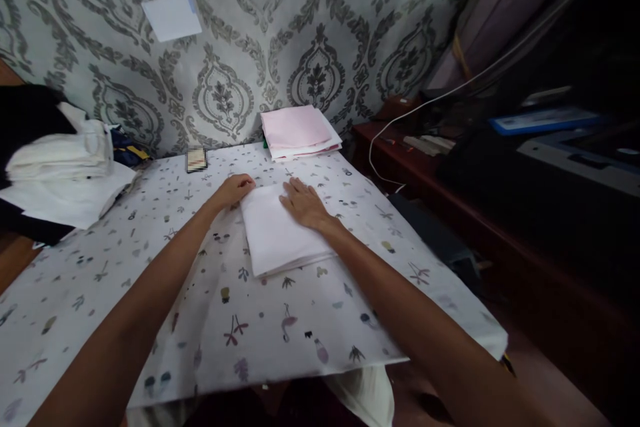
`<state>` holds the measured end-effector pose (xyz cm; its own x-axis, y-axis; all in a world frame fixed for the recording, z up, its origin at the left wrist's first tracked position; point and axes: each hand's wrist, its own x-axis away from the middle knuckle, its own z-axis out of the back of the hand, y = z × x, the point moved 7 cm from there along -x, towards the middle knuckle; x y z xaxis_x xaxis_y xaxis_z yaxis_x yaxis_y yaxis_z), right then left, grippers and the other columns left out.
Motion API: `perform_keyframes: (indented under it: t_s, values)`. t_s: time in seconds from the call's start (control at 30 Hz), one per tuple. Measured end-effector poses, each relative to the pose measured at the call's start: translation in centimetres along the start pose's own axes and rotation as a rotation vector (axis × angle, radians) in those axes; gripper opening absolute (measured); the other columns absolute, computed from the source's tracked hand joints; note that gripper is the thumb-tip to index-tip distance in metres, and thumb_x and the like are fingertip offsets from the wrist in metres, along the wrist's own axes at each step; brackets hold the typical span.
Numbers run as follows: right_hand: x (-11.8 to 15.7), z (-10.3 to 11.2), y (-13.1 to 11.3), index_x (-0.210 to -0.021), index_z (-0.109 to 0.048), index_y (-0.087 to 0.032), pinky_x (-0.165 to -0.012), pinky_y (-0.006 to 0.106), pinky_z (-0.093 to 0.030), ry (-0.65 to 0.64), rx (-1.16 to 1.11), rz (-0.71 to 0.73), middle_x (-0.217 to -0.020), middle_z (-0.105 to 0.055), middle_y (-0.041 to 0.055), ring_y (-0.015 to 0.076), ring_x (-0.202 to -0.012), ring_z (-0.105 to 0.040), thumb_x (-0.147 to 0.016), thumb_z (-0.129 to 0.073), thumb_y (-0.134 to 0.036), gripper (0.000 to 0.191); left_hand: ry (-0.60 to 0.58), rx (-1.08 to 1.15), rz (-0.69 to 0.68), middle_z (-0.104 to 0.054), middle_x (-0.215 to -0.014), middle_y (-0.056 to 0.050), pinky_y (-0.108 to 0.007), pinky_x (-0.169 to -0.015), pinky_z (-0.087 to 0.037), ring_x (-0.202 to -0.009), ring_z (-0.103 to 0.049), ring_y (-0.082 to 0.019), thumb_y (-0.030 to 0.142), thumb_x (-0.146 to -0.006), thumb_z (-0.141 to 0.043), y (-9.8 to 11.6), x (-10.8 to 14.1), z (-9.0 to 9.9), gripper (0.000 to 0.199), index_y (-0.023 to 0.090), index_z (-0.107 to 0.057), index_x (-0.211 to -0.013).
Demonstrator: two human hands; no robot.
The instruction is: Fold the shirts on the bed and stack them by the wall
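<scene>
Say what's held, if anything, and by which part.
The right hand lies flat on the folded white cloth; the left hand is at its far-left corner, any grip there unclear.

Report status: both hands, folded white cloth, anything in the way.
Left hand at far left corner of folded white cloth, right hand spread on top. Cloth lies on printed tablecloth. Pink-topped fabric stack beyond, not in the way.

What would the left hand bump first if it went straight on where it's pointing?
The left hand would probably meet the pink-topped stack first, though angle and depth are unclear.
</scene>
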<state>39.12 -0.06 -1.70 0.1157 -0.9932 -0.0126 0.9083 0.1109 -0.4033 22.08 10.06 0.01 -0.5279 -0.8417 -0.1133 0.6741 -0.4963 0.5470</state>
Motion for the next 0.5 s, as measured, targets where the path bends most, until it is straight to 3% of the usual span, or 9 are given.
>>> perform_keyframes:
  t_s: [0.13, 0.3, 0.5]
  values:
    - [0.0, -0.1, 0.2, -0.155, -0.031, -0.013, -0.123, 0.047, -0.013, -0.026, -0.001, -0.014, -0.167, -0.018, 0.0132, 0.0244, -0.154, -0.01, -0.104, -0.027, -0.043, 0.06, -0.06, -0.025, -0.001, -0.06, -0.069, -0.002, -0.032, -0.069, -0.041, -0.07, -0.052, -0.019, 0.046, -0.081, -0.049, -0.2, -0.9, 0.1, 0.033, 0.018, -0.062, -0.07]
    - [-0.2, -0.5, 0.5, -0.155, -0.031, -0.014, -0.123, 0.047, -0.012, -0.018, 0.008, -0.003, -0.167, -0.017, 0.0118, 0.0249, -0.154, -0.011, -0.104, -0.025, -0.045, 0.06, -0.116, 0.008, -0.034, -0.07, -0.091, -0.004, -0.031, -0.077, -0.046, -0.082, -0.059, -0.02, 0.049, -0.085, -0.043, -0.2, -0.8, -0.1, 0.04, 0.018, -0.068, -0.089]
    - [-0.8, -1.2, 1.0, -0.154, -0.033, -0.016, -0.122, 0.051, -0.016, 0.009, 0.03, 0.019, -0.166, -0.019, 0.0123, 0.0279, -0.154, -0.012, -0.103, -0.026, -0.047, 0.06, -0.038, -0.063, 0.006, -0.064, -0.078, -0.004, -0.032, -0.074, -0.043, -0.076, -0.055, -0.021, 0.046, -0.087, -0.045, -0.7, -0.6, -0.4, 0.035, 0.018, -0.067, -0.087]
